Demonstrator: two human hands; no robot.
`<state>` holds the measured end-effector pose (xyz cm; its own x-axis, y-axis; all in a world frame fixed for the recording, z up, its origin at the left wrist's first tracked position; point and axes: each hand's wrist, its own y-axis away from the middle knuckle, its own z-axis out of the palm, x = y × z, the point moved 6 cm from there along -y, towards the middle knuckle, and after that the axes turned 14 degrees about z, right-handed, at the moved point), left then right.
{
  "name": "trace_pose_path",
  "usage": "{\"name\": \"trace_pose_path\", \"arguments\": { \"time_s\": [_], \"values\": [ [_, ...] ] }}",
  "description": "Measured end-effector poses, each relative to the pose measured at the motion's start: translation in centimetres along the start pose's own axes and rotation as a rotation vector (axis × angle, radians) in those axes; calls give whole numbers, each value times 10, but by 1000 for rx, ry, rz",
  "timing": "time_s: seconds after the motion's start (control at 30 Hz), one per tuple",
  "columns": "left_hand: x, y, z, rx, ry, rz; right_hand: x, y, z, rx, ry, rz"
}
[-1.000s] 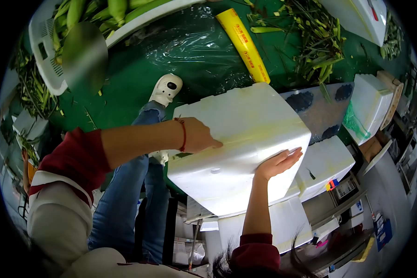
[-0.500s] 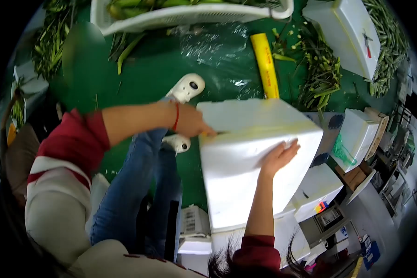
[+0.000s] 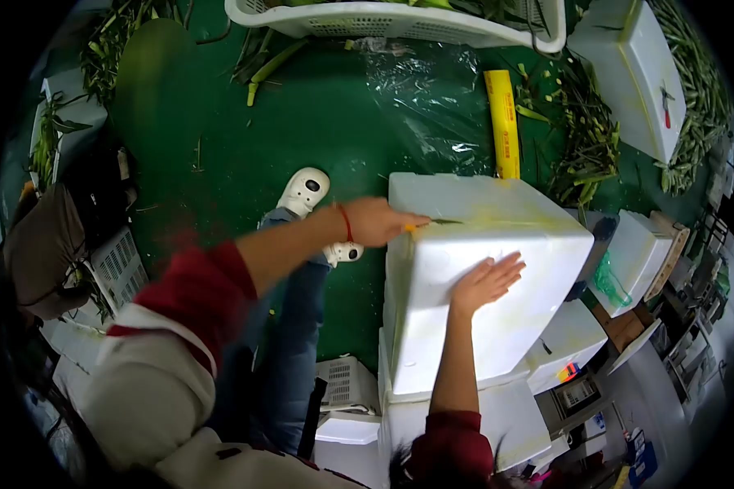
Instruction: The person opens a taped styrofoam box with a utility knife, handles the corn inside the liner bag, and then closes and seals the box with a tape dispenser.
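Observation:
My left hand point(image 3: 375, 222), a red string on its wrist, is closed round a small knife point(image 3: 447, 222), index finger stretched along it. A bit of yellow handle shows beneath the fingers. The blade lies at the upper edge of a large white foam box point(image 3: 481, 326), near that edge's left end. Yellowish tape point(image 3: 514, 222) runs along the same edge. Flat on the box's near face rests my right hand point(image 3: 488, 284), open, fingers pointing up and right. The box sits on another white foam box point(image 3: 465, 420).
Beyond the box lie a yellow roll point(image 3: 502, 122), clear plastic film point(image 3: 424, 98) and leafy trimmings point(image 3: 587, 147). A white crate point(image 3: 400, 23) with green produce stands at the far side. Another person point(image 3: 45, 253) is at the left. More foam boxes point(image 3: 575, 338) stand right.
The view has swung, shifting the scene rightward. My left hand has slid a little right along the box edge, and more blade shows. My right hand sits further left on the face.

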<state>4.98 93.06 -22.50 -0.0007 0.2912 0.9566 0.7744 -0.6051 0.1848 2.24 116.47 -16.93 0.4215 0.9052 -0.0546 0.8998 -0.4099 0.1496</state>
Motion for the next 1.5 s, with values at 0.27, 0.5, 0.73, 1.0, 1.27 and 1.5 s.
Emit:
{"name": "trace_pose_path", "arguments": {
  "time_s": [0.27,0.5,0.73,1.0,1.27,1.5],
  "values": [
    [11,33,52,636,154,-73,-2,-1,-1,33,-9,-64],
    [13,41,83,840,269,-78,4,-2,2,32,-13,-50],
    [22,60,150,824,214,-90,15,-16,16,21,10,-20],
    [40,66,224,916,255,-110,12,-17,11,-62,-38,-7],
    [46,83,277,803,203,-115,10,-14,11,-29,-30,-2],
    [72,123,410,501,106,-84,11,-28,9,-30,-18,-54]
  ]
}}
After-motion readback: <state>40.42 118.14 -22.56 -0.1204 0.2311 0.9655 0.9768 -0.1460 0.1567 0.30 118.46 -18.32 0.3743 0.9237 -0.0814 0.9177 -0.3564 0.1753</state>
